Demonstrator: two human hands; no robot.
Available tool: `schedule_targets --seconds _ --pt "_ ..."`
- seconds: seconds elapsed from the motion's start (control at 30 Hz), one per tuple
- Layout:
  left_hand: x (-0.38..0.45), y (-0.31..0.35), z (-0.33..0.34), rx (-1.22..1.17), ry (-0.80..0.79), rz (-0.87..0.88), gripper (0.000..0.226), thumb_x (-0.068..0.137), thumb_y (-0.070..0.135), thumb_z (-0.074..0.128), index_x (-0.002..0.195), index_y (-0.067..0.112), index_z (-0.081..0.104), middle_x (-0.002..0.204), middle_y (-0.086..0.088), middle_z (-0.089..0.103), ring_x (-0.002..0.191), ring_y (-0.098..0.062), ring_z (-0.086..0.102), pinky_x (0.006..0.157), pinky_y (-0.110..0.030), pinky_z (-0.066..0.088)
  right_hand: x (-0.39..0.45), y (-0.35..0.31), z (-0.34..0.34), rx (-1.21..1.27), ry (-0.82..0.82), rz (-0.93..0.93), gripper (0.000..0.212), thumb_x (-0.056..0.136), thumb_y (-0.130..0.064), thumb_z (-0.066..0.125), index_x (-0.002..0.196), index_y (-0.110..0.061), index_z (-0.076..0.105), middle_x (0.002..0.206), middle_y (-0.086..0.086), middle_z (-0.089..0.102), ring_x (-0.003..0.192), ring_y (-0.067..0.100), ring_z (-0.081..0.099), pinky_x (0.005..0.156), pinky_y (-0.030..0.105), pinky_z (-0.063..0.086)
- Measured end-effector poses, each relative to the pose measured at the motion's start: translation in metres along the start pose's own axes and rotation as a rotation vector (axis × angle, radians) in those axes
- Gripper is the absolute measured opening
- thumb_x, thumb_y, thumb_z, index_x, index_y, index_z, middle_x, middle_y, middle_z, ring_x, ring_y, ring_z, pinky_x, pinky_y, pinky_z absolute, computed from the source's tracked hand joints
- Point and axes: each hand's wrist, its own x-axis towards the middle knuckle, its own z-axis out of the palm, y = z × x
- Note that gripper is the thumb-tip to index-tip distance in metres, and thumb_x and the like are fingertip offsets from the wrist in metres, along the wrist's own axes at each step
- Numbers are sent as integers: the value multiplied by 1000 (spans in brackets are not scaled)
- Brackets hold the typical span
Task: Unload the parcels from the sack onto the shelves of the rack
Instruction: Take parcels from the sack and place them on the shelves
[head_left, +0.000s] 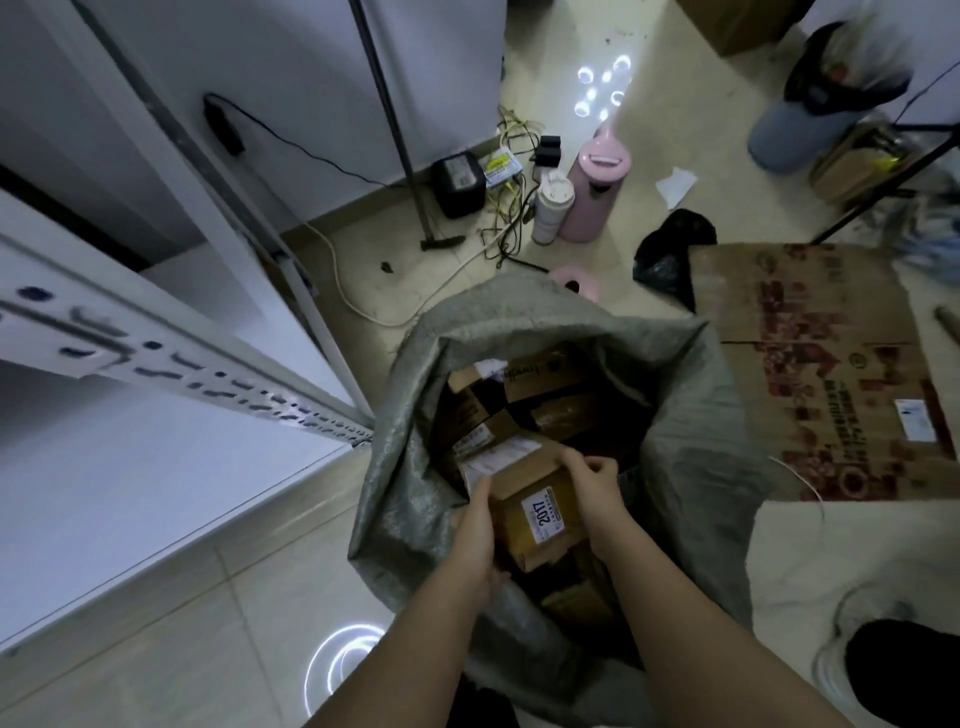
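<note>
Brown parcel (540, 512) sitting at the mouth of the grey woven sack (691, 467), white label reading "2017" facing up; left hand (478, 530) pressing its near-left side, fingers lying fairly straight along it; right hand (597, 483) curling over its far-right edge, gripping; more cartons (524, 395) lying deeper inside (other labels too blurred to read); white rack (171, 364) standing left; flattened cardboard (831, 374), red print, lying right on the floor.
</note>
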Motion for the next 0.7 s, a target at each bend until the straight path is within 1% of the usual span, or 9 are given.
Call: schedule_targets --seconds 0.1,0.17,0.23,0.27,0.33,0.4,0.5,0.6,0.7 --pt "-35 11 -3 39 35 38 73 78 66 59 134 20 47 117 -13 66 100 -32 66 77 -44 57 -34 -5 -13 71 -42 -62 41 92 -45 53 121 -22 36 111 9 54 97 26 58 73 36 49" --pt "-49 17 -10 108 31 31 83 73 68 63 136 18 44 121 -12 60 106 -33 60 88 -48 52 -57 -3 -21 111 -119 -87 52 85 -55 53 123 -21 43 116 8 57 102 26 58 80 39 50" --pt "-61 23 -18 157 -20 14 71 76 63 64 129 18 46 122 -10 55 112 -33 54 97 -51 46 -75 4 -28 162 -195 -63 64 74 -63 53 124 -23 55 119 9 63 107 28 60 89 44 50" --pt "-67 26 -22 183 -38 6 65 77 59 65 126 20 46 123 -10 53 115 -33 52 97 -50 45 -81 7 -31 182 -225 -57 61 75 -62 51 121 -24 60 118 8 66 108 28 61 93 47 49" --pt "-75 29 -29 274 -71 -4 75 68 60 72 127 23 45 128 -9 52 117 -31 51 94 -47 47 -86 11 -36 231 -263 -38 54 79 -57 50 117 -22 65 115 9 69 109 29 61 95 48 48" --pt "-75 28 -36 367 -76 47 94 50 61 82 129 24 46 125 -5 57 114 -27 55 94 -46 50 -87 10 -35 241 -266 -13 49 83 -50 50 119 -19 62 118 11 65 108 29 59 87 43 50" --pt "-68 25 -44 484 48 349 115 42 48 91 139 27 32 135 3 53 122 -19 52 101 -50 46 -88 1 -26 130 -156 -34 37 98 -27 45 134 -18 50 128 8 54 102 19 55 69 30 44" --pt "-68 22 -50 760 161 678 126 50 44 88 146 35 8 149 3 31 139 -17 31 113 -48 32 -87 -4 -15 125 -146 0 45 97 -37 50 139 -24 45 140 4 48 125 24 47 90 40 46" --pt "-70 20 -54 926 196 830 129 52 52 86 147 34 2 153 1 24 139 -17 29 112 -42 33 -87 -11 -8 200 -232 -2 53 92 -53 50 139 -30 45 141 -1 47 129 24 44 95 44 43"
